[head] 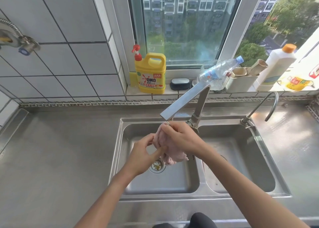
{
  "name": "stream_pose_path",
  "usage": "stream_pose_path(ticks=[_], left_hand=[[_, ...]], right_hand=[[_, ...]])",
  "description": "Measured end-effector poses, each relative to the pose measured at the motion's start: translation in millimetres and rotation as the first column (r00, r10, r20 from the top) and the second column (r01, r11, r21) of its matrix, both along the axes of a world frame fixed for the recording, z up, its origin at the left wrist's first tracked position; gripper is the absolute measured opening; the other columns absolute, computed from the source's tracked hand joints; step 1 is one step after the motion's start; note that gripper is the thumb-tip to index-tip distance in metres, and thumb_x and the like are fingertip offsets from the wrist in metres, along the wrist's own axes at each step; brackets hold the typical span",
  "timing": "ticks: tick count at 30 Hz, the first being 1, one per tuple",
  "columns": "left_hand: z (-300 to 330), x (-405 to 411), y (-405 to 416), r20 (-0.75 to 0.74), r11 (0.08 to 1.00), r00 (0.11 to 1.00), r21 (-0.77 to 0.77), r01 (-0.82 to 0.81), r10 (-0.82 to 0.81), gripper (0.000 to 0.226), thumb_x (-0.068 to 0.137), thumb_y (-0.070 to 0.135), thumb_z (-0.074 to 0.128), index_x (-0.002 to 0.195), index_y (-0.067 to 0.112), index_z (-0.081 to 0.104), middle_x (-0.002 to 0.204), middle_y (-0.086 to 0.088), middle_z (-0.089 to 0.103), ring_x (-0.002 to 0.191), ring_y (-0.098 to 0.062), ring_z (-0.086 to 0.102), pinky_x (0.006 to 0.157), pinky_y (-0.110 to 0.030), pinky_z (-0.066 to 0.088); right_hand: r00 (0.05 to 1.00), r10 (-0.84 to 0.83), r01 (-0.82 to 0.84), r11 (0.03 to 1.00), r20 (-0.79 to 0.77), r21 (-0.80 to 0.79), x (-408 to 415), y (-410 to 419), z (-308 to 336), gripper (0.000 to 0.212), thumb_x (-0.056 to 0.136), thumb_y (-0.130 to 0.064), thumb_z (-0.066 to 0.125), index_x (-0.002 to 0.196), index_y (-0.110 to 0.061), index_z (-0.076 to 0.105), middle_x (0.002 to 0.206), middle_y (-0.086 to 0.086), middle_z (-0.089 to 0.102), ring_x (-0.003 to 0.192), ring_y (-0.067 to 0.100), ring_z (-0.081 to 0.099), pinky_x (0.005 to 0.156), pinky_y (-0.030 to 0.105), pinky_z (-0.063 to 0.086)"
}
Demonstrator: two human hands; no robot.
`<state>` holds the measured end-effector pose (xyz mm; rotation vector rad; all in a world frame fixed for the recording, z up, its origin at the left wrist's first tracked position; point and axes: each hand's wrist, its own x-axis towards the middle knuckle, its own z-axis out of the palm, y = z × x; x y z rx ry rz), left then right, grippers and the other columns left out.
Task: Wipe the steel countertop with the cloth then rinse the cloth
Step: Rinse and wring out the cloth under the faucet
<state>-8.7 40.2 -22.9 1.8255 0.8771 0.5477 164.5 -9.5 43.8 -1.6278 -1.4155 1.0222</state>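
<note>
A crumpled pale pink cloth [170, 154] hangs over the left sink basin [181, 181], just below the spout of the flat steel faucet [183, 101]. My right hand [179, 138] is closed around the cloth's upper part. My left hand [143, 153] touches the cloth's left side with thumb and fingers pinching it. The cloth's lower end dangles above the drain [157, 166]. I cannot tell whether water runs from the spout. The steel countertop [57, 158] spreads to the left of the sink.
A second basin [241, 158] lies to the right, with a thin curved tap [269, 105] behind it. On the window sill stand a yellow detergent jug [151, 74], a dark soap dish [180, 83], a tilted clear bottle [219, 72] and a white bottle [278, 65].
</note>
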Motion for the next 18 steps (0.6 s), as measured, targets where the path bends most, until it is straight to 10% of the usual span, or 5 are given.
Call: stream_pose_path(ticks=[4, 9, 18], left_hand=[[6, -5, 3, -0.037, 1.0, 0.999, -0.017, -0.024, 0.024, 0.017, 0.105, 0.015, 0.059, 0.106, 0.025, 0.073, 0.094, 0.004, 0.076, 0.094, -0.009, 0.071, 0.088, -0.024, 0.054], [16, -12, 12, -0.098, 0.999, 0.995, 0.031, 0.023, -0.02, 0.025, 0.099, 0.023, 0.05, 0.088, 0.02, 0.072, 0.075, 0.003, 0.065, 0.073, -0.006, 0.055, 0.071, -0.03, 0.046], [36, -12, 23, 0.02, 0.953, 0.995, -0.286, 0.104, -0.102, 0.042, 0.087, 0.023, 0.051, 0.09, -0.018, 0.056, 0.078, -0.013, 0.052, 0.076, -0.024, 0.044, 0.069, -0.036, 0.035]], right_hand=[[0.984, -0.08, 0.07, 0.995, 0.157, 0.067, 17, -2, -3, 0.046, 0.108, -0.033, 0.049, 0.079, 0.003, 0.051, 0.07, -0.002, 0.046, 0.067, 0.01, 0.04, 0.066, 0.032, 0.035], [0.977, -0.098, 0.083, 0.992, 0.187, 0.09, 24, -6, -7, 0.049, 0.108, -0.04, 0.047, 0.09, 0.004, 0.059, 0.084, 0.019, 0.063, 0.078, 0.028, 0.055, 0.076, 0.046, 0.046], [0.98, 0.162, -0.15, 0.983, 0.118, -0.102, 52, -10, 3, 0.034, 0.077, -0.035, 0.089, 0.079, -0.01, 0.066, 0.064, -0.009, 0.049, 0.057, 0.008, 0.043, 0.056, 0.026, 0.036]])
